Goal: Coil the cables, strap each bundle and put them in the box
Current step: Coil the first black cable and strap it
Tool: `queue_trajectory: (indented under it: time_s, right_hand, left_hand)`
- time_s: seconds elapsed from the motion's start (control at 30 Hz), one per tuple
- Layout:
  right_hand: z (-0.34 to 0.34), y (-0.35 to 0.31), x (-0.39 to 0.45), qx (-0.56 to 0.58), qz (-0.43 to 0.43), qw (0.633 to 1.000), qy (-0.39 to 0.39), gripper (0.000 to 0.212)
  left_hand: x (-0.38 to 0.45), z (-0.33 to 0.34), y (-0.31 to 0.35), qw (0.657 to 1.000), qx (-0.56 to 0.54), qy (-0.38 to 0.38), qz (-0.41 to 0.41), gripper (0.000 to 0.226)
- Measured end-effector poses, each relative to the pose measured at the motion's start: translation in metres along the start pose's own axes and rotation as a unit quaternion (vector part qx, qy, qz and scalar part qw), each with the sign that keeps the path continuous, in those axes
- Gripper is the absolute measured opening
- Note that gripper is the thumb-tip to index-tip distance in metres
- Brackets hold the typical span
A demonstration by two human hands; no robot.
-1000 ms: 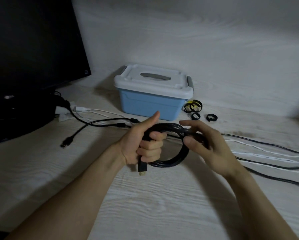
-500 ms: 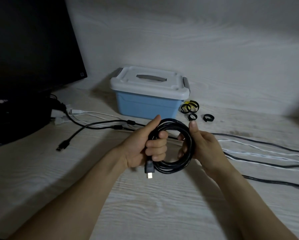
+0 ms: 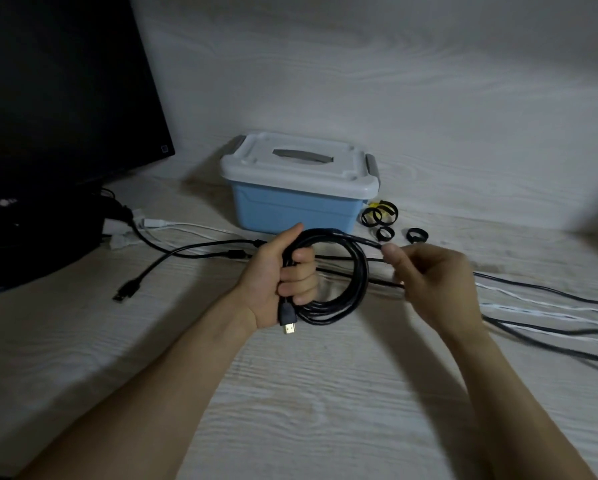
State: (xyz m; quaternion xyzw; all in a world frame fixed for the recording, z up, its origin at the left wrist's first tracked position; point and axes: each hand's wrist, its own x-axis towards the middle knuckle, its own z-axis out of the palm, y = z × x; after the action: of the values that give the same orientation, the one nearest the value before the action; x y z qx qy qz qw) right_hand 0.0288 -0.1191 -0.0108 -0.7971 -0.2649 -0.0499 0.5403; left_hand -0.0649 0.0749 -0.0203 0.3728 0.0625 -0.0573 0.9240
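Rightward went the right hand, pinching one cable; left hand grips its coil.

box blue, lid white | coil black | plug gold | desk pale woodgrain

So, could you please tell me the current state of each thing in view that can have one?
Blue plastic box with grey lid: closed, lid on.
Black coiled cable: partly coiled, unstrapped, tail trailing right.
Left hand: grips the coil.
Right hand: pinches the cable's loose run.
Black strap rings: lying unused beside the box.
Black monitor: screen dark.
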Motion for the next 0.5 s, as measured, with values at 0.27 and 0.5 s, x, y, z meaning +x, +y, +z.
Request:
queue_trajectory:
  time_s: [0.27, 0.5]
  right_hand:
    - [-0.008, 0.003, 0.006, -0.025, -0.043, 0.982, 0.184, 0.026]
    - [-0.024, 0.008, 0.008, -0.039, -0.014, 0.988, 0.151, 0.026]
  left_hand:
    - [-0.002, 0.008, -0.012, 0.987, 0.093, -0.086, -0.096, 0.050]
    - [-0.001, 0.004, -0.009, 0.995, 0.001, -0.079, -0.065, 0.046]
